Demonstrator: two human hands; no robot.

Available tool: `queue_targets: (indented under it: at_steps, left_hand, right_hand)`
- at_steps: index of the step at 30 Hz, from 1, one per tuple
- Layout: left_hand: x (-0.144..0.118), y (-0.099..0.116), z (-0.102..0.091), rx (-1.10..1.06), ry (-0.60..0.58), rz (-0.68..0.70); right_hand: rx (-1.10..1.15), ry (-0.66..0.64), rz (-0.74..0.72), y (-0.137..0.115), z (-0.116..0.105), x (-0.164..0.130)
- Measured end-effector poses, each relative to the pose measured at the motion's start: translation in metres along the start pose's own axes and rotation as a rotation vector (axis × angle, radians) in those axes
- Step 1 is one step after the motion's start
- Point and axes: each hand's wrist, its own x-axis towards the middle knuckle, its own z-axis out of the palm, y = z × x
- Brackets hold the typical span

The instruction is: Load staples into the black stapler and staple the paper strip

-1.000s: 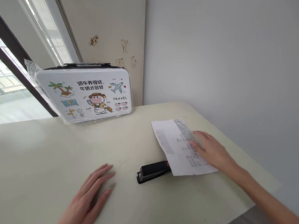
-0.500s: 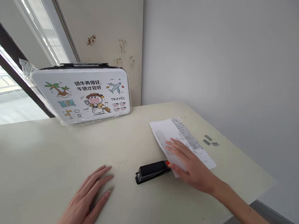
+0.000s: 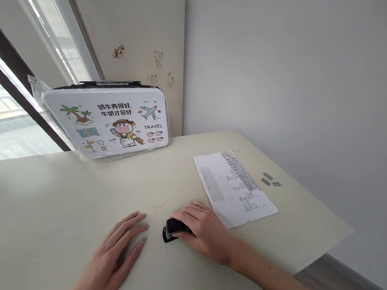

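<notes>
Right hand (image 3: pixel 204 233) grip curled down over the black stapler (image 3: pixel 172 228), covering most of it on the counter (image 3: pixel 62 198), printed sheet (image 3: pixel 235 189) just beyond the knuckles; left hand (image 3: pixel 114 254) flat, fingers spread, seemingly bracing.

place: plain room in a home or small office | cream table (image 3: pixel 61 207) against bare grey wall (image 3: pixel 282 80) | printed paper sheet (image 3: pixel 235 189) | cartoon travel case (image 3: pixel 106 120) | large window (image 3: pixel 5 107) | stained panel (image 3: pixel 137 49)
</notes>
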Motion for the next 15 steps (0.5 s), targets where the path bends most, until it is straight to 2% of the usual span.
queue_targets:
  at_steps: [4,7,10,15]
  left_hand:
    - [0.0,-0.001,0.0,0.004,0.009,0.012]
    - [-0.001,-0.002,0.0,-0.006,0.009,0.013]
    - [-0.001,-0.002,0.0,-0.017,0.003,0.005]
    - [-0.002,-0.001,0.0,-0.032,-0.012,-0.004]
  right_hand:
    - [0.161,-0.018,0.188,-0.003,-0.011,-0.008]
    - [0.332,0.053,0.381,0.001,-0.017,-0.017]
    - [0.468,0.123,0.527,0.009,-0.014,-0.025]
    - [0.621,0.195,0.613,0.016,-0.003,-0.033]
